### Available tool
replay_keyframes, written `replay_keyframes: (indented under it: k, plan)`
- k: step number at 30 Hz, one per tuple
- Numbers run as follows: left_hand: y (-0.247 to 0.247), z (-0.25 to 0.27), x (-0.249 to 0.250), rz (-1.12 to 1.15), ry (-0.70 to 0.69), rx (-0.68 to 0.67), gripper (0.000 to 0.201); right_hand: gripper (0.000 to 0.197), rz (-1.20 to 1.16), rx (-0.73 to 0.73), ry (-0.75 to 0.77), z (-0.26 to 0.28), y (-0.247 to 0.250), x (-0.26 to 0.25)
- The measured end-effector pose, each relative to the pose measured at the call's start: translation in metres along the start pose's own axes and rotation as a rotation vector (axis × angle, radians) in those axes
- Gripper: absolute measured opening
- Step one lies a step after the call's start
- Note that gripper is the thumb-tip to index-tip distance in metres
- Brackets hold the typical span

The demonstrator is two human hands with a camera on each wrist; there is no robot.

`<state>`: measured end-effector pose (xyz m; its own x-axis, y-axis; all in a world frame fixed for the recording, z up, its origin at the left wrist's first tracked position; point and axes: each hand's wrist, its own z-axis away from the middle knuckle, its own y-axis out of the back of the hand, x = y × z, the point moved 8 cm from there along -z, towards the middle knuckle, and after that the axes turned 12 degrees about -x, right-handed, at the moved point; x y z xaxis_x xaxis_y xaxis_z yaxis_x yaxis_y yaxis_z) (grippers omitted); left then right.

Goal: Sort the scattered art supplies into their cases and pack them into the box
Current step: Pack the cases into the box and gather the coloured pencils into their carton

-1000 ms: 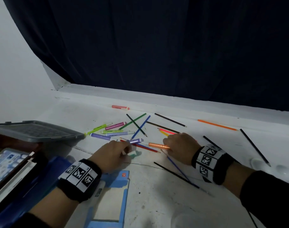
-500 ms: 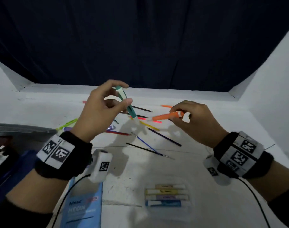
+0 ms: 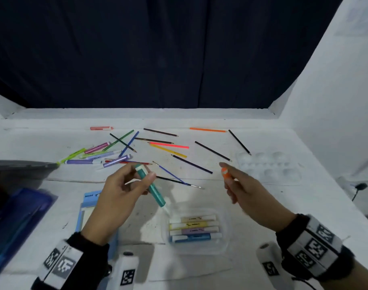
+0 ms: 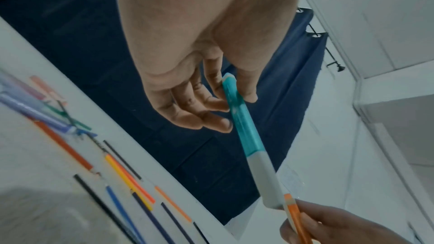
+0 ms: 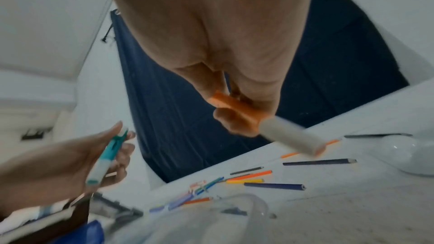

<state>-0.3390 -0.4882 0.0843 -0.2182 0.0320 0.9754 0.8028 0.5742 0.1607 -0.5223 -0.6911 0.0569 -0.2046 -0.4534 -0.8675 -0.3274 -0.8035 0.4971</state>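
My left hand point(image 3: 124, 185) pinches a teal marker point(image 3: 152, 188) with a white cap point(image 4: 265, 183), tilted down toward a clear plastic case point(image 3: 225, 245). Several markers point(image 3: 193, 228) lie side by side in that case. My right hand point(image 3: 243, 191) holds an orange marker point(image 3: 226, 173) above the table, its white cap point(image 5: 293, 139) sticking out past the fingers. Loose coloured pencils point(image 3: 168, 150) and pastel markers point(image 3: 99, 156) lie scattered on the white table behind both hands.
A clear paint palette point(image 3: 269, 164) sits at the right. A blue pencil box point(image 3: 91, 208) lies by my left forearm, a blue case point(image 3: 17, 218) and a grey lid point(image 3: 22, 164) at the far left. Two thin brushes point(image 3: 174, 176) lie between my hands.
Both hands lifted from the table, each with a marker, and drew back toward me. The teal marker now tilts down over the clear case; the view has shifted right.
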Motion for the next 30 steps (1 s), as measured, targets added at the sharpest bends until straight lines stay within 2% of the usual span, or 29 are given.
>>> replay_keyframes:
  k: [2,5,10,16,19,23,28,30]
  plan:
    - [0.009,0.011,-0.008,0.033,0.024,0.055,0.022,0.02,0.284,-0.061,0.074,-0.003,-0.014,-0.008]
    - [0.021,0.029,-0.02,0.081,0.073,0.121,0.026,0.036,0.51,-0.226,0.165,-0.008,-0.044,-0.016]
    - [0.033,0.06,-0.042,0.074,0.167,0.174,0.029,0.027,0.685,-0.421,0.247,-0.019,-0.083,-0.019]
    - [0.037,0.098,-0.087,0.065,0.381,0.132,0.025,0.02,0.824,-0.491,0.196,-0.032,-0.107,-0.016]
    - [0.049,0.116,-0.102,-0.028,0.449,0.13,0.023,0.018,0.846,-0.515,0.174,-0.036,-0.112,-0.014]
    - [0.045,0.121,-0.087,-0.206,0.357,0.019,0.028,0.013,0.858,-0.53,0.16,-0.039,-0.118,-0.012]
    - [0.029,0.099,-0.044,-0.261,0.188,0.039,0.024,0.014,0.806,-0.494,0.171,-0.041,-0.114,-0.009]
    - [0.015,0.086,-0.034,-0.367,0.134,-0.011,0.026,0.017,0.772,-0.475,0.183,-0.04,-0.109,-0.01]
